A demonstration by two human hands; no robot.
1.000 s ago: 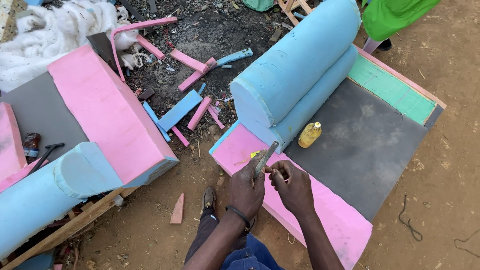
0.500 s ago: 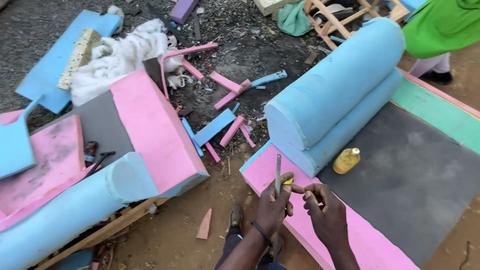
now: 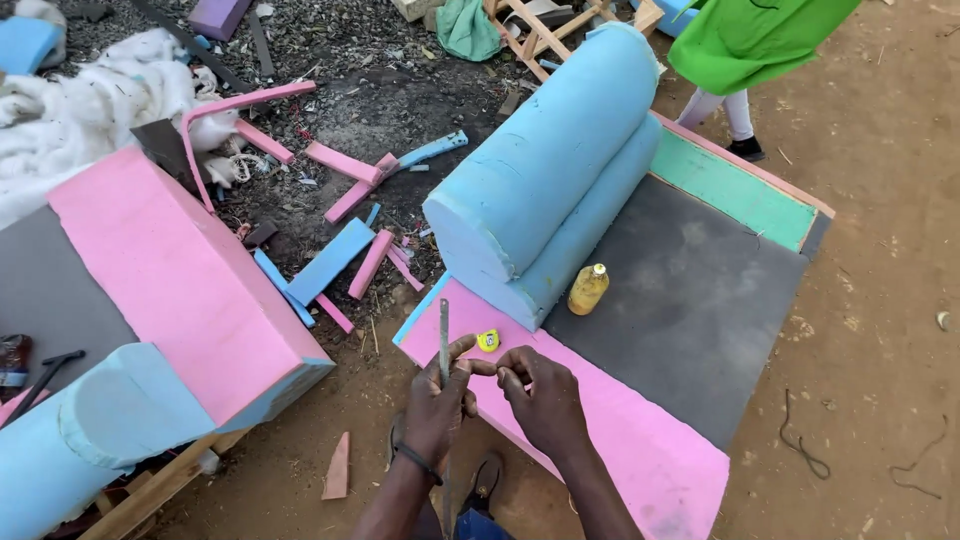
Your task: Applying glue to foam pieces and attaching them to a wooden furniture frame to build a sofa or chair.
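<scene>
- Compared with the view a moment ago, we see the blade raised upright and both hands closer together at lower centre; the framing has also shifted, so more of the dirt ground shows at right.
- Left hand: closed around the blade's lower part, thumb extended rightward.
- Right hand: fingers pinched narrow, meeting the left thumb; what it pinches we cannot tell.
- The blade is thin, flat, grey metal, standing over the near edge of the pink foam slab.
- Just beyond lies a small yellow object.
- Centre: a smooth blue foam roll, a dark grey felt-like panel, an amber bottle.
- Upper left: pink and blue foam offcuts, white stuffing.
- Upper right: another person in a green garment.
</scene>
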